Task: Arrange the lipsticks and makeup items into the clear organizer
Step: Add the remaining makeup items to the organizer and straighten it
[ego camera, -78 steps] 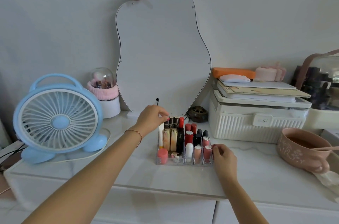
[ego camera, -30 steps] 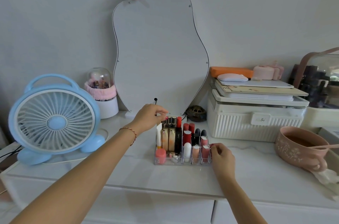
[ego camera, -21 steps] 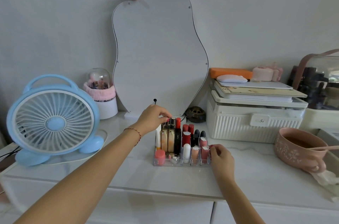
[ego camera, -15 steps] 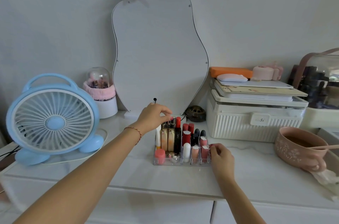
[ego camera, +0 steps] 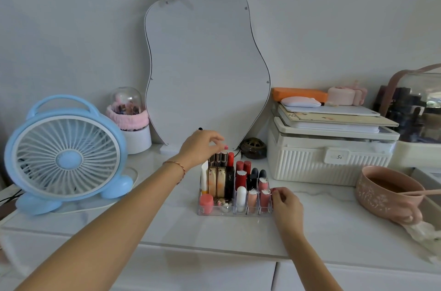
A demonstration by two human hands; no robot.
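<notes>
The clear organizer [ego camera: 214,211] stands on the white countertop in front of the mirror. Several lipsticks fill it: tall gold and black tubes [ego camera: 220,182] at the back left, red ones [ego camera: 241,177] in the middle, and pink ones [ego camera: 264,197] at the front right. A small pink jar [ego camera: 206,203] sits in its front left corner. My left hand [ego camera: 199,145] hovers over the back left tubes, with loosely bent fingertips just above their caps and nothing in it. My right hand [ego camera: 286,205] grips the organizer's right wall with curled fingers.
A blue desk fan [ego camera: 65,157] stands at the left, with a white pot under a glass dome [ego camera: 130,121] behind it. The pear-shaped mirror [ego camera: 205,64] leans on the wall. At the right are a white ribbed box [ego camera: 329,164] and a pink bowl [ego camera: 386,193].
My left hand's fingers have lifted slightly and spread over the tops of the tall tubes. My right hand stays at the organizer's right side.
</notes>
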